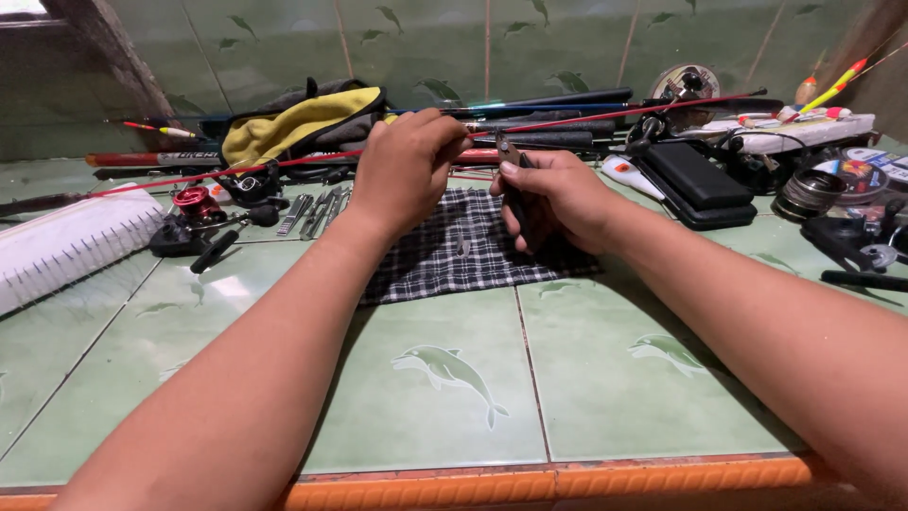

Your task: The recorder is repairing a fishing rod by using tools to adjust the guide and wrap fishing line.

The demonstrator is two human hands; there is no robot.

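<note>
green tile floor (586, 378); right hand (558, 201) grips pliers (514, 180); left hand (405, 170) pinches something, maybe hook.

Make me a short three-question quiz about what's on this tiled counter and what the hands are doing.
1. True or false: the right hand grips a dark pliers-like tool.
2. What lies under both hands? A) a checked cloth B) a newspaper C) a metal tray
3. Which side of the cloth is the red reel on, as the person sees it?

Key
1. True; the tool's tip points toward the left hand, whose fingertips are pinched together.
2. A; the cloth lies flat on the green tiles.
3. The left, beside the white ribbed block.
</note>
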